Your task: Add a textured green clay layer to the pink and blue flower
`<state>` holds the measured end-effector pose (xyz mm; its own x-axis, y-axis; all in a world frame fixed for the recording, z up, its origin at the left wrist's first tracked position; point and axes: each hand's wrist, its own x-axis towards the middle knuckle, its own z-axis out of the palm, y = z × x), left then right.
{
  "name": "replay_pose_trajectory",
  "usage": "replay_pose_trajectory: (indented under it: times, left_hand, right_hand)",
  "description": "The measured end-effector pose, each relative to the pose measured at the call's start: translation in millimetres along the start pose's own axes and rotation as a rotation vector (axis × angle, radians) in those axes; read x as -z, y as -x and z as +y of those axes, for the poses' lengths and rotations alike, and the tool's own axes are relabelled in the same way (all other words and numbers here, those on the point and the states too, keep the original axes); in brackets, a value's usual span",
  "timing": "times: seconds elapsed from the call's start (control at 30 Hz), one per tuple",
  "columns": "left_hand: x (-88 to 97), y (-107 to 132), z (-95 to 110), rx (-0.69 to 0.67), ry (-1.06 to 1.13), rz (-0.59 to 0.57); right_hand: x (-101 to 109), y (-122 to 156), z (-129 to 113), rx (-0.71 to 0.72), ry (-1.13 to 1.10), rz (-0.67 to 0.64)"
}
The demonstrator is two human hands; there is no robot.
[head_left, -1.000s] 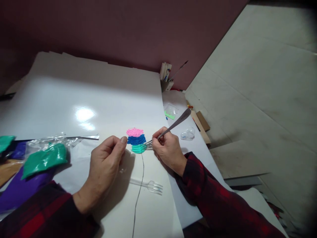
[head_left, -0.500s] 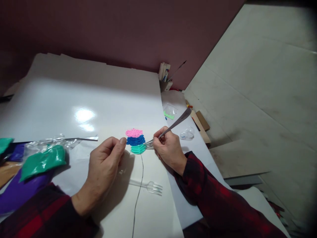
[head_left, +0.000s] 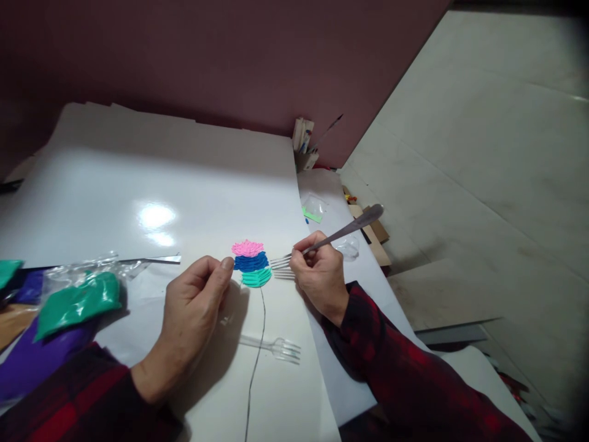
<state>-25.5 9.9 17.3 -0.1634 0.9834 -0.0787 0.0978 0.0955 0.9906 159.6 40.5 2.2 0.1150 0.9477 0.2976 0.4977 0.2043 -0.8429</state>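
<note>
A small patch of clay lies on the white sheet (head_left: 285, 313), in three ridged bands: pink (head_left: 247, 248), dark blue (head_left: 251, 262) and teal green (head_left: 256, 278). My right hand (head_left: 321, 270) grips a metal fork (head_left: 343, 232), handle slanting up to the right. Its tines point left, just off the patch's right edge. Thumb and forefinger of my left hand (head_left: 197, 307) are pinched together at the patch's left edge; whether anything is between them is hidden. Below the patch, a clear plastic fork (head_left: 280, 348) rests across a thin drawn line (head_left: 254, 368).
Bags of green clay (head_left: 80, 304) and purple clay (head_left: 55, 353) lie at the left, beside a metal strip (head_left: 161, 259). A large glossy white board (head_left: 207, 178) covers the back. Small plastic bags (head_left: 315, 207) and a holder with brushes (head_left: 304, 144) are at the right.
The metal fork has lifted off the teal band and shifted right with my right hand, its handle now tilted lower. My left hand stays at the patch's left edge.
</note>
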Motion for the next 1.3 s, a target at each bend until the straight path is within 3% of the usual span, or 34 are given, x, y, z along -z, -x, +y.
replay_pose_trajectory:
  times: [0.27,1.3]
  left_hand:
    - [0.4,0,0,0.009,-0.003,-0.004]
    - [-0.2,0,-1,0.006,0.0,0.007]
  right_hand:
    - [-5,4,-2,0.002,-0.037,-0.119]
    - [-15,4,-3,0.019,-0.061,-0.166]
